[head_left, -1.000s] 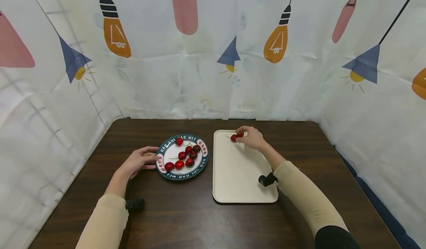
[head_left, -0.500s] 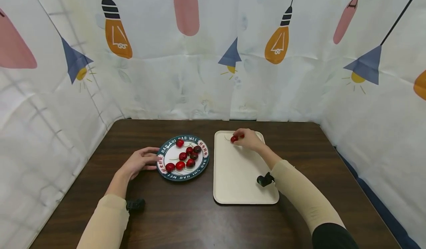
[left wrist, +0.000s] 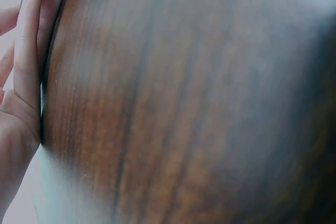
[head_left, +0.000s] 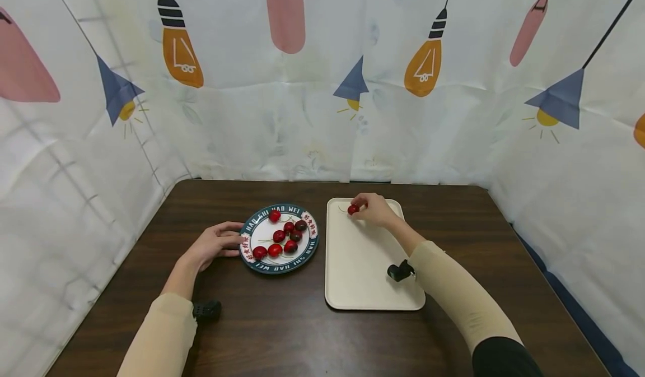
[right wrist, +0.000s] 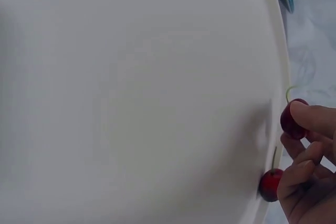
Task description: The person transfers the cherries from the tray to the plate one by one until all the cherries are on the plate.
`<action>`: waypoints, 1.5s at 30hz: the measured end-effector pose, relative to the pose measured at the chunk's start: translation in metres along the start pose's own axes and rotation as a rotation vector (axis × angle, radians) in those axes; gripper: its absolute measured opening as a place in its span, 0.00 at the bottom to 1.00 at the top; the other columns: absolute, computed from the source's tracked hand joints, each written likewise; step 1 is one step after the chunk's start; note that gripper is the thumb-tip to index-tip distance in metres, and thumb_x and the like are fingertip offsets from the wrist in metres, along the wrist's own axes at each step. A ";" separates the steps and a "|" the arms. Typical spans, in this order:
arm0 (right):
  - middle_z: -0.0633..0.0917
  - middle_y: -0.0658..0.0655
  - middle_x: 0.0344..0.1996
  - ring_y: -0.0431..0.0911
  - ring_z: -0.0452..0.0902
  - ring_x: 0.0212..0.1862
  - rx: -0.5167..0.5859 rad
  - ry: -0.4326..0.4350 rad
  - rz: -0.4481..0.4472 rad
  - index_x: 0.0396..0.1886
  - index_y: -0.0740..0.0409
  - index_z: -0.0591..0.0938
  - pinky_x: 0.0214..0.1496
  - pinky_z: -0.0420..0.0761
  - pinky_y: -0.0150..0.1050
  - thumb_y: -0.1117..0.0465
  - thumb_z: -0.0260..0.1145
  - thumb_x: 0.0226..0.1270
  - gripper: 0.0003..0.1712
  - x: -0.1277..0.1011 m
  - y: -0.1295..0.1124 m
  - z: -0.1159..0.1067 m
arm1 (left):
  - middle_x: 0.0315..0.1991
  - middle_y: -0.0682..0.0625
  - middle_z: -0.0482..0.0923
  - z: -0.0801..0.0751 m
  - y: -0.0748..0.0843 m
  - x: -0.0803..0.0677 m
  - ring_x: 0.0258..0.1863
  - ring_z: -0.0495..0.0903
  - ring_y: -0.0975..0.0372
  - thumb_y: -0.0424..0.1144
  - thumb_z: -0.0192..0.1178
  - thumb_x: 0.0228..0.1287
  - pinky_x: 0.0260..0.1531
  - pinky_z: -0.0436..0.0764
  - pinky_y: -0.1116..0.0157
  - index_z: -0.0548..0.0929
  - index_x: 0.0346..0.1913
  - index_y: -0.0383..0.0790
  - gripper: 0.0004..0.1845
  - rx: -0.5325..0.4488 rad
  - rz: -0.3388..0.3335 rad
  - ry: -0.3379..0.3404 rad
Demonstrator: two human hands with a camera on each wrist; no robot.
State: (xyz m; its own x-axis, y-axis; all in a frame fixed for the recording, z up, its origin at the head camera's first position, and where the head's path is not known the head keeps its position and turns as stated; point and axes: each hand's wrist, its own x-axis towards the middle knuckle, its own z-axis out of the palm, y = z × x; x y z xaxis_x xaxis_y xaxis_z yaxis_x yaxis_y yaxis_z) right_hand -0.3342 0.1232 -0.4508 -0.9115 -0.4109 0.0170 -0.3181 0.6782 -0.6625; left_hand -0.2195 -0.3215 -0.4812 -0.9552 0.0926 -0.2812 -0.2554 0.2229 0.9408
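Cherry (head_left: 353,209) in right hand (head_left: 374,210), stem pointing left.

Red cherries (head_left: 279,236), cream tray (head_left: 363,276) (plain), dark brown table (head_left: 302,338)

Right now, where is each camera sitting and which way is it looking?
Head: on the head, looking down at the table, plate, tray; both arms show.
Left wrist: low by the left hand, facing tabletop; fingers show.
Right wrist: over the tray, facing two cherries; the right hand holds them.
Shared: head and right wrist both show tray and cherries.
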 end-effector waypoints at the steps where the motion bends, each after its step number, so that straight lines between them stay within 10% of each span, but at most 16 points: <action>1: 0.87 0.59 0.48 0.52 0.77 0.45 -0.003 0.002 -0.005 0.54 0.62 0.84 0.48 0.78 0.45 0.64 0.75 0.64 0.20 0.001 -0.001 -0.001 | 0.62 0.34 0.77 0.000 0.000 0.000 0.49 0.84 0.56 0.41 0.66 0.72 0.49 0.86 0.60 0.65 0.75 0.34 0.35 0.000 0.000 -0.001; 45: 0.86 0.52 0.49 0.47 0.77 0.51 0.064 -0.107 -0.132 0.55 0.54 0.86 0.53 0.82 0.40 0.59 0.75 0.66 0.18 0.026 -0.077 0.055 | 0.59 0.36 0.79 0.001 0.000 0.002 0.48 0.84 0.58 0.39 0.65 0.73 0.48 0.86 0.59 0.65 0.75 0.32 0.34 -0.013 0.017 -0.020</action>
State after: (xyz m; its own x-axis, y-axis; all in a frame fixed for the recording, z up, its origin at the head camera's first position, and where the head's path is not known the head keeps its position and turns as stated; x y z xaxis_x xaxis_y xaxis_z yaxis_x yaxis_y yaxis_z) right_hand -0.3187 0.0267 -0.4402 -0.8291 -0.5583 0.0296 -0.4125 0.5752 -0.7064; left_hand -0.2215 -0.3204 -0.4816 -0.9561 0.1158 -0.2692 -0.2416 0.2086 0.9477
